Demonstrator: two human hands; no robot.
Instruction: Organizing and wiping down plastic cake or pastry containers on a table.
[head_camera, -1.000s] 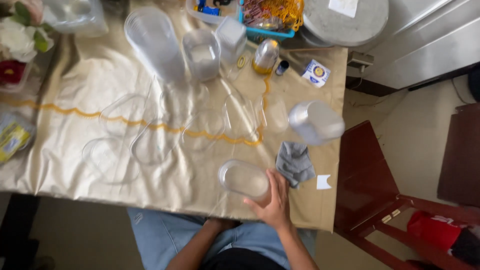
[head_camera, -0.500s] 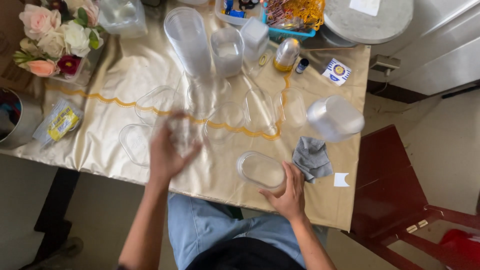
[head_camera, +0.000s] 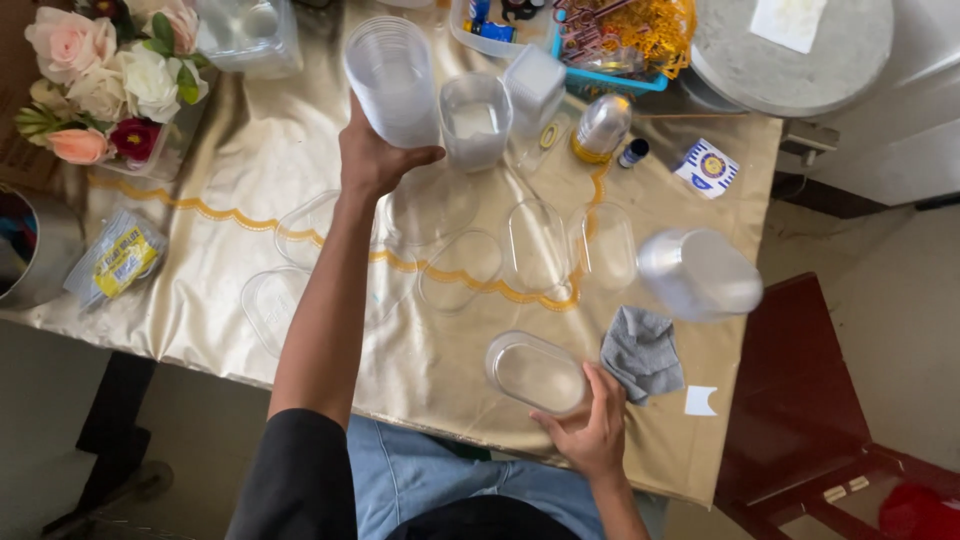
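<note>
My left hand (head_camera: 372, 158) is stretched far out across the desk (head_camera: 250, 170), fingers wrapped around the lower part of a tall stack of clear plastic cups (head_camera: 392, 80) that stands at the far side, leaning a little toward me. My right hand (head_camera: 592, 432) sits close to my body at the near edge, partly open, thumb and fingertips touching the rim of a clear oval container (head_camera: 537, 372) that lies flat on the gold cloth; I cannot tell whether it truly grips it or only steadies it. The container's long axis runs roughly left to right, tilted slightly away on the left end. So the cups lie far ahead and to the left, the oval container near and to the right, well apart, with a row of clear oval lids (head_camera: 540, 245) spread flat between them. A grey cloth (head_camera: 642, 352) lies just beside my right hand, and a clear jar (head_camera: 700, 275) stands beyond it to the right.
</note>
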